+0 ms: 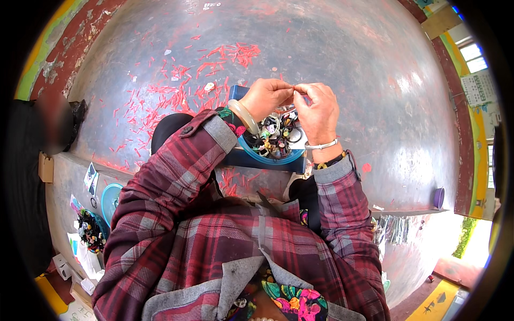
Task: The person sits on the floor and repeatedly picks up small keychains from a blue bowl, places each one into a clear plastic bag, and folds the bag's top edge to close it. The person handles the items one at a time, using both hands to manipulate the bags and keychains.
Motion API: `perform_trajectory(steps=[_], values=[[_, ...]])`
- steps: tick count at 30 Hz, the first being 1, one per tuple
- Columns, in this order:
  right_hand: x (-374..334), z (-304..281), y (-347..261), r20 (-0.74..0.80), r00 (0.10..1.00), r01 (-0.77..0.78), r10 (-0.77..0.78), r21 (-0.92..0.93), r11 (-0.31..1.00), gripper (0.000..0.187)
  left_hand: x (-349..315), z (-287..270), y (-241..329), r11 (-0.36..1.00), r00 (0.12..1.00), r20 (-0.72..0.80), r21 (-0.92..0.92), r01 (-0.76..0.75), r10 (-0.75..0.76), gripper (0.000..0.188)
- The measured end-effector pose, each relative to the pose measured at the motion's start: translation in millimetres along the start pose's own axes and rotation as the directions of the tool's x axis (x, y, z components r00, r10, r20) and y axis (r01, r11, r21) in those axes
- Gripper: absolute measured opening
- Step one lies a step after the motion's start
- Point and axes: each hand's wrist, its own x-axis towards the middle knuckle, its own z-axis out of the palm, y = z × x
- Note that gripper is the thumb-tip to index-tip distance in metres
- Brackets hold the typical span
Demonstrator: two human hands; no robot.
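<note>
My left hand (pixel 263 98) and my right hand (pixel 317 111) meet fingertip to fingertip above a blue basin. Both are closed in a pinch, and whatever lies between the fingers is too small to make out. Below them the round blue basin (pixel 271 159) holds a heap of hair ties (pixel 274 140), mostly black with white, yellow and green bits. It rests on a dark blue stand or box (pixel 239 159) in front of my lap. A pale bangle (pixel 243 116) circles my left wrist, and a thin light bracelet (pixel 321 145) my right.
Red strips (pixel 179 96) lie scattered over the grey floor, mostly ahead and left. At the left are a second heap of dark hair ties (pixel 90 230) and a light blue basin (pixel 110 202). A purple container (pixel 439 198) and silvery packets (pixel 399 229) are at the right.
</note>
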Motion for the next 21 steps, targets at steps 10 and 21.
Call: perform_trajectory(steps=[10, 21], values=[[-1, -3, -2, 0.078, 0.989, 0.139, -0.125, -0.211, 0.968, 0.006, 0, -1, -4, 0.949, 0.991, 0.073, 0.287, -0.133, 0.116, 0.022], [-1, 2, 1, 0.007, 0.997, 0.08, -0.08, -0.15, 0.985, 0.006, 0, 1, -7, 0.864, 0.977, 0.084, 0.457, -0.213, 0.197, 0.021]])
